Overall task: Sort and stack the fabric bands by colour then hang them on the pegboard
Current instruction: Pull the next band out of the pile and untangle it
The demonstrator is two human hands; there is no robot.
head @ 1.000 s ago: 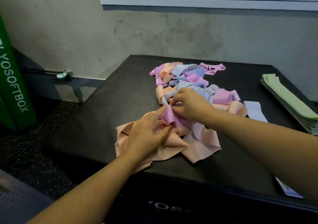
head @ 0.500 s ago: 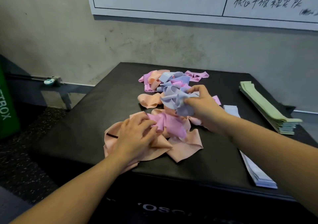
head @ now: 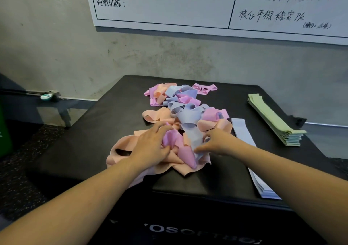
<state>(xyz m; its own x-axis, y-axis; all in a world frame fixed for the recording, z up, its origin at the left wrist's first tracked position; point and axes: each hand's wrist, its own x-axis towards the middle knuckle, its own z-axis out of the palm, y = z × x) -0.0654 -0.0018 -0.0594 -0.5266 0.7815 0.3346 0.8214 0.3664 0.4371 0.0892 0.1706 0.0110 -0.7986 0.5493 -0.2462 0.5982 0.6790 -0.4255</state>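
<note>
A tangled pile of fabric bands lies on the black soft box (head: 94, 141): peach bands (head: 154, 115), pink bands (head: 204, 88) and lavender-blue bands (head: 190, 115). My left hand (head: 150, 146) rests flat on the near part of the pile, fingers spread over a pink band (head: 170, 138) and the peach ones beneath. My right hand (head: 216, 141) reaches in from the right and pinches a lavender-blue band (head: 194, 138) between thumb and fingers. A flat stack of lavender-blue bands (head: 243, 131) lies to the right of the pile, and a neat stack of green bands (head: 273, 120) sits further right.
A whiteboard (head: 160, 5) with handwriting hangs on the grey wall behind the box. A green box (head: 4, 135) stands on the floor at the far left. A metal rail (head: 49, 96) runs along the wall's base. No pegboard is in view.
My right hand has drawn the lavender-blue band from above the pile down toward the near edge. My left hand stays pressed on the pile. The camera has tilted upward.
</note>
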